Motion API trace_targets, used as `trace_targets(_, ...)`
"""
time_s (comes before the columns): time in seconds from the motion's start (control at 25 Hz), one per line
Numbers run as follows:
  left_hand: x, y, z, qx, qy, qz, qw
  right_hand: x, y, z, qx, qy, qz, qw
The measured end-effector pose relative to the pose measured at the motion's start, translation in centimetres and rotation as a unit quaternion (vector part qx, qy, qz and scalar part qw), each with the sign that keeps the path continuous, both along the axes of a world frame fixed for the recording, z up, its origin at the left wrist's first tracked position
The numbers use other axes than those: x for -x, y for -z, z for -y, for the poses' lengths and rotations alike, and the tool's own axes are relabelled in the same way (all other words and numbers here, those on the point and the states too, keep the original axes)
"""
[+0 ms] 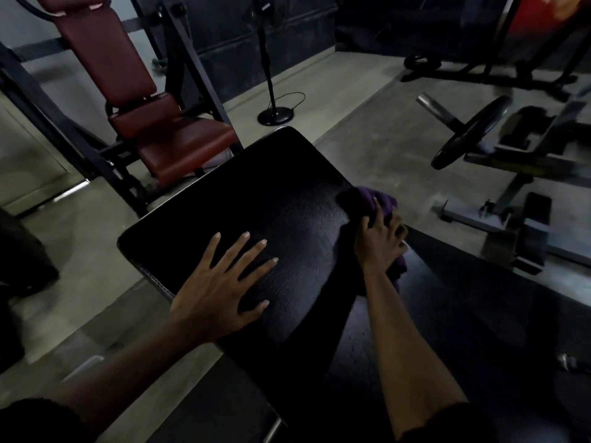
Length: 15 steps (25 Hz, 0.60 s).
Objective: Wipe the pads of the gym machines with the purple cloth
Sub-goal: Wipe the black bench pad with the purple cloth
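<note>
So the big black pad (pixel 256 199) fills the middle here, tilted up and away from the camera, and it's the thing to orient by. The left hand (pixel 220 289) lies flat on its near left part, fingers spread wide, palm down, holding nothing. The right hand (pixel 380 241) sits at the pad's right edge, bunched down on the purple cloth (pixel 379 198). The cloth pokes out past the fingertips at the far side, and a bit more shows under the wrist, so the hand is clearly gripping it. It's pressed right where the pad's edge meets a second, lower black pad (pixel 479 298) that runs off to the right. There are small wet-looking beads on the pad surface between the two hands.

Beyond the pad's far left corner stands a maroon seat (pixel 179 145) with its tall backrest (pixel 102 49) on a black frame. Straight past the pad's far end there's a pedestal fan stand (pixel 275 116) with a cord on the floor (pixel 367 132). Off to the pad's right, a black weight plate (pixel 470 132) sits on a metal bar. It's pretty dim, so the far machines are hard to make out.
</note>
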<state>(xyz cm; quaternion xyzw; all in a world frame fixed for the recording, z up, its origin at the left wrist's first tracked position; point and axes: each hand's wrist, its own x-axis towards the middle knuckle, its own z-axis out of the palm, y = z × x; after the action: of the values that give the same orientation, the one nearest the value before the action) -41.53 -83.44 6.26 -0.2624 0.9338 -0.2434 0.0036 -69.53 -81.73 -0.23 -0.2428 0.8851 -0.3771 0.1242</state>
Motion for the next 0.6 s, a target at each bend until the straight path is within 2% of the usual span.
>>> trace_targets(0.2,0.0,0.0,0.0,-0.008,-0.003,0.006,1.0,-0.3,3.0,-6.0,-0.036,0.112,0.049,0.992)
trace_targets(0.28,-0.1,0.0,0.1,-0.017,0.0,0.009,1.0,-0.9,2.0,-6.9,-0.018,0.129,0.059,0.99)
trace_targets(0.4,-0.1,-0.1,0.1,-0.038,0.001,-0.01,0.999,-3.3,-1.2,-7.9,0.083,0.086,0.039,0.992)
trace_targets(0.48,-0.3,-0.5,-0.2,-0.073,0.019,-0.049,0.996,-8.2,-3.2,-8.9,0.139,0.023,0.008,0.99)
trace_targets(0.56,-0.8,-1.1,-0.4,-0.128,0.04,-0.122,0.983,-15.3,-4.0,-9.4,0.14,-0.037,-0.003,0.989)
trace_targets(0.6,-1.0,-1.5,-0.4,-0.157,0.048,-0.173,0.971,-18.6,-3.7,-9.1,0.111,-0.065,-0.016,0.992)
